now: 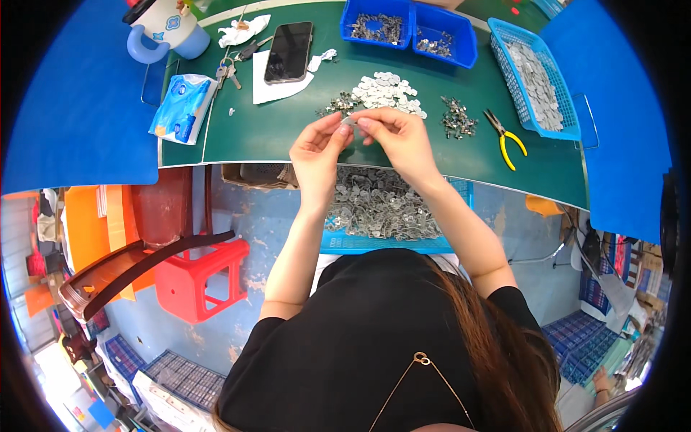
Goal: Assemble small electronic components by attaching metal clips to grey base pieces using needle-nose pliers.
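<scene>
Over the front of the green table (273, 137), my left hand (317, 147) and my right hand (399, 140) meet, fingertips closed on one small whitish flat piece (348, 122). Its details are too small to make out. Just beyond my fingers lies a heap of similar white flat pieces (389, 93). A pile of tiny metal parts (338, 105) sits beside that heap, partly behind my hands. Another pile of small metal parts (458, 119) is to the right, followed by pliers (512, 144) with yellow handles, lying apart from my hands.
Two blue bins (409, 36) of metal parts stand at the back. A light-blue basket (572, 126) of grey pieces is at right. A phone (289, 52), keys (229, 74), tissue pack (183, 108) and mug (169, 29) occupy the left. Below the edge sits another full basket (345, 245).
</scene>
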A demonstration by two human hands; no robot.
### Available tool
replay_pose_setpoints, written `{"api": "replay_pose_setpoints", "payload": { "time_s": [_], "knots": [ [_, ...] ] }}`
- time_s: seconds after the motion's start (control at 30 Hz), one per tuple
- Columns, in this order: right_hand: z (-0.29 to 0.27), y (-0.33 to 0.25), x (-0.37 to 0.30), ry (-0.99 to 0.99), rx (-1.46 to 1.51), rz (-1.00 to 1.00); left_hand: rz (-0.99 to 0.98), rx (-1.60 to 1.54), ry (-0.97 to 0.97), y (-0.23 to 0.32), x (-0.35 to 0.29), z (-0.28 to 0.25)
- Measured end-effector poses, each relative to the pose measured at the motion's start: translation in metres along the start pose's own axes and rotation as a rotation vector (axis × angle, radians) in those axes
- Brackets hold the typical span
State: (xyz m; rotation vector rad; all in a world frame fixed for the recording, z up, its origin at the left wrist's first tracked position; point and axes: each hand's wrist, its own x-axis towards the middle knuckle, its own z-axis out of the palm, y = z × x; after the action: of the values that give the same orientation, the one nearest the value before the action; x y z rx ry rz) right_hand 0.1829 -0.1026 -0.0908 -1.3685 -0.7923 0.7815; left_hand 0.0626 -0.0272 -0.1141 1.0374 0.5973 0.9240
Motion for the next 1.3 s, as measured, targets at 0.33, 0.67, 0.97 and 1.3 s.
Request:
{"api": "replay_pose_setpoints", "payload": {
  "time_s": [0.33, 0.67, 0.97, 1.3],
  "knots": [
    [0.003, -0.002, -0.005, 0.080, 0.194, 0.011, 0.030, 0.104, -0.044, 0.001, -0.005, 0.014],
    [0.007, -0.007, -0.007, 0.170, 0.127, -0.015, 0.086, 0.188, -0.020, 0.006, -0.009, 0.020],
    [-0.008, 0.000, -0.008, 0.111, 0.257, 0.055, 0.052, 0.136, -0.156, 0.003, -0.009, 0.021],
    [-0.036, -0.008, -0.023, 0.076, 0.312, 0.112, 0.046, 0.155, -0.204, -0.013, -0.010, 0.029]
  ]
}}
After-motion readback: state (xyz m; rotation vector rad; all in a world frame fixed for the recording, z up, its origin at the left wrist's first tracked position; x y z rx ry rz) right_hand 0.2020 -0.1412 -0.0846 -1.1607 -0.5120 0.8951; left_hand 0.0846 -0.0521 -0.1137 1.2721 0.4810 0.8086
